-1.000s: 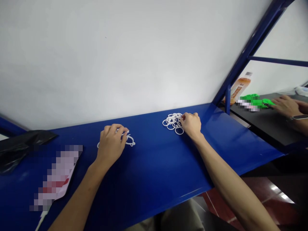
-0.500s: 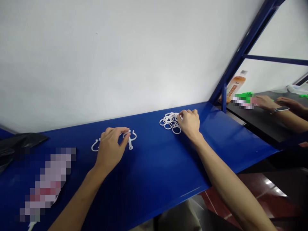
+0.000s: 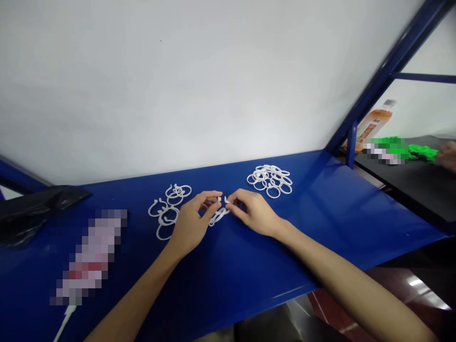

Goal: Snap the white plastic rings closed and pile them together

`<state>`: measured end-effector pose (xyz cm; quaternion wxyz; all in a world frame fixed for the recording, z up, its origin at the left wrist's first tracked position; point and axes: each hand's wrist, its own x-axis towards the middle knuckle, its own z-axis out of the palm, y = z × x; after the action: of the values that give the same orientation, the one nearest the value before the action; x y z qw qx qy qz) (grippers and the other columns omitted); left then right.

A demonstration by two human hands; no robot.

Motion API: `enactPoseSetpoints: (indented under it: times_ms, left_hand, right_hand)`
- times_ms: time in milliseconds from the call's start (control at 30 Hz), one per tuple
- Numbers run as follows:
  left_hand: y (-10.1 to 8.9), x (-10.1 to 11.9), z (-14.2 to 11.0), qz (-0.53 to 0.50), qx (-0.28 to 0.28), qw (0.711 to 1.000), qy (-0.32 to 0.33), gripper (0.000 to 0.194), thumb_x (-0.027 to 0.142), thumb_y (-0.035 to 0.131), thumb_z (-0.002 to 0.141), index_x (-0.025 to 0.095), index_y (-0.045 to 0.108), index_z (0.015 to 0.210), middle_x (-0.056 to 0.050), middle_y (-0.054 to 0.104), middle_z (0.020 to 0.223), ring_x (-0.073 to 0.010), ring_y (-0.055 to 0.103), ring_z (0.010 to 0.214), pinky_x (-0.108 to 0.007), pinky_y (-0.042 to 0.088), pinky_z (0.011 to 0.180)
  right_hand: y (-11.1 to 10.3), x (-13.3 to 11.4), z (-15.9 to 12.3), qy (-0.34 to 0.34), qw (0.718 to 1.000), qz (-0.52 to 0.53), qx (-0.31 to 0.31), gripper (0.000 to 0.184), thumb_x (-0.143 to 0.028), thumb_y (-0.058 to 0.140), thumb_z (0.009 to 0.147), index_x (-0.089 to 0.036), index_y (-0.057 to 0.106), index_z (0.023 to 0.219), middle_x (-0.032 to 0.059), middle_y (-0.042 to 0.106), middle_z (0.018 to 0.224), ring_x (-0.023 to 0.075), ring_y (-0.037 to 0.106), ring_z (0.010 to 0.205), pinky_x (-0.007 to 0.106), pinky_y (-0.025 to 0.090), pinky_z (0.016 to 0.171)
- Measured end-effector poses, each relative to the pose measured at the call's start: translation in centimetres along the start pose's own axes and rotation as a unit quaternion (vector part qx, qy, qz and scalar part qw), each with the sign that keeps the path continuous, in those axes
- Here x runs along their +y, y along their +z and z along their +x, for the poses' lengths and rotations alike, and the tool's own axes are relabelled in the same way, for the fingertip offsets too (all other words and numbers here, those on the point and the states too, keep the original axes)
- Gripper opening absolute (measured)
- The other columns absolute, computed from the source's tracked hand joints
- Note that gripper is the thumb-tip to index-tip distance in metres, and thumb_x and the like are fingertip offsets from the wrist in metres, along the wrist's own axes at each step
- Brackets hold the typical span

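Over the middle of the blue surface, my left hand (image 3: 195, 219) pinches one end of an open white plastic ring (image 3: 218, 217). My right hand (image 3: 254, 211) faces it, thumb and fingertips closed on the ring's other end. A small gap shows between the two ends, while the ring's lower part hangs below the fingertips. Left of my left hand lie several white rings (image 3: 168, 217), some visibly open. A pile of white rings (image 3: 273, 180), mostly closed loops, lies beyond my right hand, near the wall.
At the left are a black plastic bag (image 3: 39, 211) and a blurred-out flat item (image 3: 94, 254) with a white cable (image 3: 64, 323). A blue metal frame (image 3: 351, 142) rises at right. Past it, a dark table (image 3: 409, 185) bears an orange bottle (image 3: 372, 126), green pieces (image 3: 422, 152) and another person's hand (image 3: 447, 156).
My right hand has left the ring pile and come in to meet my left hand at the open ring. The view has shifted, showing more of the left-hand rings.
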<state>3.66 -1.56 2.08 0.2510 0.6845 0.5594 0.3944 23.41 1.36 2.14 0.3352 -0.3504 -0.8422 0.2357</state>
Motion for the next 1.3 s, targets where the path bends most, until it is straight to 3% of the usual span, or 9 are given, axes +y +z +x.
enactPoseSetpoints:
  times_ms: [167, 333, 600, 767, 1000, 1200, 1300]
  left_hand:
    - [1.2, -0.6, -0.4, 0.117, -0.002, 0.992, 0.039, 0.045, 0.036, 0.069, 0.083, 0.024, 0.058, 0.125, -0.003, 0.068, 0.104, -0.0209, 0.064, 0.093, -0.038, 0.051, 0.086]
    - [1.6, -1.4, -0.2, 0.168, -0.017, 0.983, 0.073, 0.031, 0.022, 0.062, 0.089, 0.022, 0.055, 0.12, -0.001, 0.07, 0.087, -0.0216, 0.062, 0.093, -0.04, 0.047, 0.088]
    - [1.2, -1.0, -0.2, 0.233, 0.008, 0.962, 0.145, 0.025, 0.02, 0.056, 0.093, 0.022, 0.06, 0.118, -0.003, 0.072, 0.092, -0.0229, 0.06, 0.093, -0.04, 0.045, 0.089]
    - [0.9, -1.3, -0.2, 0.294, -0.002, 0.945, 0.145, 0.018, 0.025, 0.056, 0.093, 0.021, 0.065, 0.109, -0.005, 0.072, 0.098, -0.0262, 0.059, 0.098, -0.043, 0.042, 0.088]
    - [0.7, -0.9, -0.4, 0.274, -0.012, 0.946, 0.17, 0.024, 0.028, 0.052, 0.097, 0.023, 0.062, 0.119, -0.004, 0.072, 0.105, -0.0246, 0.058, 0.101, -0.043, 0.039, 0.092]
    - [0.7, -0.9, -0.4, 0.25, -0.008, 0.952, 0.176, 0.019, 0.027, 0.052, 0.096, 0.025, 0.065, 0.11, -0.003, 0.073, 0.1, -0.0236, 0.059, 0.099, -0.043, 0.038, 0.093]
    - [0.7, -0.8, -0.4, 0.25, -0.01, 0.953, 0.172, 0.014, 0.027, 0.054, 0.095, 0.025, 0.065, 0.103, -0.003, 0.073, 0.101, -0.024, 0.059, 0.099, -0.043, 0.038, 0.092]
  right_hand:
    - [-0.7, 0.7, 0.2, 0.012, 1.0, 0.008, 0.021, 0.011, -0.025, 0.057, 0.097, -0.019, 0.065, 0.094, 0.0026, 0.07, 0.089, 0.013, 0.063, 0.074, 0.025, 0.048, 0.068]
    - [-0.7, 1.2, 0.2, -0.008, 0.999, -0.047, 0.01, 0.012, -0.023, 0.056, 0.097, -0.018, 0.066, 0.101, 0.0051, 0.07, 0.093, 0.016, 0.065, 0.08, 0.028, 0.051, 0.073]
    - [-0.7, 1.8, 0.0, -0.037, 0.989, -0.127, -0.06, 0.021, -0.025, 0.053, 0.099, -0.017, 0.072, 0.105, 0.0078, 0.068, 0.092, 0.0185, 0.064, 0.086, 0.031, 0.051, 0.079]
    - [-0.8, 1.8, 0.1, -0.008, 0.99, -0.132, -0.04, 0.02, -0.025, 0.054, 0.099, -0.018, 0.072, 0.105, 0.0072, 0.069, 0.096, 0.0177, 0.065, 0.086, 0.03, 0.051, 0.078]
    - [-0.8, 1.3, 0.2, -0.013, 0.996, -0.091, -0.014, 0.02, -0.028, 0.054, 0.099, -0.019, 0.072, 0.102, 0.0051, 0.07, 0.094, 0.0152, 0.065, 0.08, 0.027, 0.05, 0.073]
    - [-0.6, 1.5, 0.3, -0.02, 0.998, -0.053, -0.013, 0.02, -0.029, 0.054, 0.099, -0.021, 0.072, 0.103, 0.0052, 0.071, 0.097, 0.0156, 0.067, 0.086, 0.028, 0.051, 0.077]
    - [-0.5, 1.7, 0.3, 0.009, 0.999, -0.037, -0.012, 0.017, -0.03, 0.059, 0.097, -0.021, 0.07, 0.107, 0.0042, 0.073, 0.098, 0.0157, 0.068, 0.085, 0.028, 0.051, 0.078]
